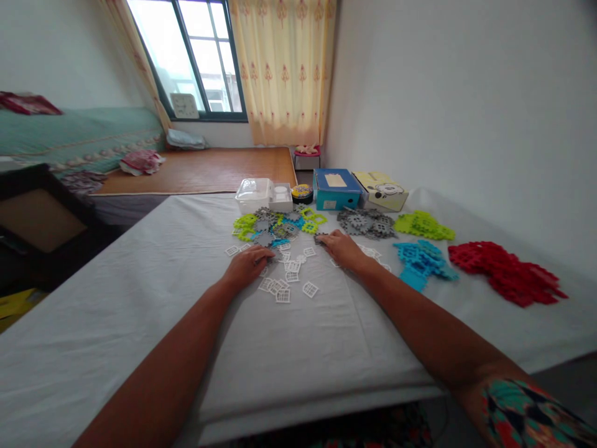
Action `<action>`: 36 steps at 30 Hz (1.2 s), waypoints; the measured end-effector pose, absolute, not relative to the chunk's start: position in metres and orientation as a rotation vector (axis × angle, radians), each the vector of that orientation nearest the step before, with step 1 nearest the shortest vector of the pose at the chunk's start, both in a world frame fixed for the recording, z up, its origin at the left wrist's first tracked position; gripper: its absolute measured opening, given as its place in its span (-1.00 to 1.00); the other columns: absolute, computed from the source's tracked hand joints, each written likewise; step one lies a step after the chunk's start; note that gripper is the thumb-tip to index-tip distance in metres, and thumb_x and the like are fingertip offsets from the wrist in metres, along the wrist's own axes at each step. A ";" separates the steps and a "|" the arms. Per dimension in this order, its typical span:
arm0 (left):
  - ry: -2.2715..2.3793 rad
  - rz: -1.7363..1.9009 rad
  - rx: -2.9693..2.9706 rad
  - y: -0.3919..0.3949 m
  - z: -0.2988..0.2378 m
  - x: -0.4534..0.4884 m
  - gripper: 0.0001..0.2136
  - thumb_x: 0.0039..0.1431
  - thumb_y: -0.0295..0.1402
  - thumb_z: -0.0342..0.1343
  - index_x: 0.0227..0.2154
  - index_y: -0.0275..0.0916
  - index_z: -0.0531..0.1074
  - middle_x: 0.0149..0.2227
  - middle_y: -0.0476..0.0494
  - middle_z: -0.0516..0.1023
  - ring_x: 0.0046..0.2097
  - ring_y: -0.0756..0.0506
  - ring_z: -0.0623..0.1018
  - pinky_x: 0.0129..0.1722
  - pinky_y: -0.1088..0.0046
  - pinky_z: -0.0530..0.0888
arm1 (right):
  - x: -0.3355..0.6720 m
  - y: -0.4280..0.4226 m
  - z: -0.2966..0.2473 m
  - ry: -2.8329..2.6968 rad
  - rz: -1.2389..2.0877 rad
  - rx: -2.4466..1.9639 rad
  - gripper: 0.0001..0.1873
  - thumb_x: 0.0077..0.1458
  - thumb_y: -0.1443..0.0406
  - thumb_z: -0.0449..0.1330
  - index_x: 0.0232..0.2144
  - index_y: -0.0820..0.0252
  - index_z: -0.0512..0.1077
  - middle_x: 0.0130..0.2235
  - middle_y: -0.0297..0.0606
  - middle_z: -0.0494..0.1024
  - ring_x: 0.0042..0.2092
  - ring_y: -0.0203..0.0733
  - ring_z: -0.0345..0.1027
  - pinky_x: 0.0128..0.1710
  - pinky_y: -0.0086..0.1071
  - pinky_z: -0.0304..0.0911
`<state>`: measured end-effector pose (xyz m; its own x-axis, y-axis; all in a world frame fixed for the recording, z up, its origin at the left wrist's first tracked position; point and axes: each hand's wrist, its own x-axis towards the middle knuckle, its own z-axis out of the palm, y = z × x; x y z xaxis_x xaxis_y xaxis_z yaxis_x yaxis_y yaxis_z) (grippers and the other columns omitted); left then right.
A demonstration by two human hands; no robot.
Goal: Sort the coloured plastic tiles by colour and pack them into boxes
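Observation:
My right hand [342,247] is closed at the fingertips on a grey notched plastic building piece [321,238]. Left of it, my left hand [249,264] has its fingers curled on another small grey piece [276,256], mostly hidden by them. Between and below the hands lie several white window-shaped pieces [292,267], with one lone white window piece [310,289] nearer me. Just beyond my hands rests a mixed heap of green, blue and grey notched pieces [263,238]. A few white pieces [370,252] show beside my right wrist.
Sorted piles stand to the right: grey pieces [366,223], green pieces [424,224], blue pieces [425,261] and red pieces [506,270]. Along the back are a clear plastic box [254,195], a round tin [302,193], a blue box [336,190] and a yellow box [381,191].

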<state>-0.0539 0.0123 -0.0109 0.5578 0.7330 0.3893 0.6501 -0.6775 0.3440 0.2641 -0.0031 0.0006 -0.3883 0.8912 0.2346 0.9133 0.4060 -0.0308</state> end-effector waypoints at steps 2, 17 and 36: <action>1.176 0.763 2.637 0.013 -0.011 -0.054 -0.70 0.15 -0.45 -0.07 -0.18 -0.14 0.54 -0.17 -0.06 0.57 -0.12 -0.07 0.53 -0.04 0.39 0.43 | 0.258 -0.004 0.001 -2.467 -0.176 -1.584 -0.69 0.22 0.37 0.07 -0.02 0.15 0.46 -0.04 -0.17 0.56 -0.02 -0.09 0.29 -0.03 -0.31 0.19; 1.183 0.761 2.619 0.009 -0.007 -0.052 -0.71 0.14 -0.46 -0.06 -0.21 -0.13 0.54 -0.19 -0.04 0.58 -0.15 -0.05 0.54 -0.08 0.45 0.44 | 0.346 0.025 0.043 -1.905 -0.261 -1.781 -0.67 0.09 0.40 0.14 -0.06 0.30 0.47 -0.03 -0.03 0.53 -0.03 -0.05 0.40 0.03 -0.21 0.24; 1.183 0.749 2.630 0.011 -0.008 -0.055 -0.70 0.13 -0.45 -0.06 -0.19 -0.12 0.54 -0.18 -0.03 0.58 -0.14 -0.05 0.54 -0.06 0.42 0.44 | 0.254 -0.020 0.019 -2.359 -0.176 -1.648 -0.66 0.20 0.36 0.04 -0.02 0.15 0.46 -0.11 -0.17 0.59 -0.12 -0.14 0.43 -0.16 -0.36 0.21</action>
<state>-0.0548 0.0107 -0.0083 0.5611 0.7371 0.3766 0.6559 -0.6735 0.3409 0.2538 -0.0199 0.0193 -0.3244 0.9042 0.2778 0.9354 0.3503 -0.0479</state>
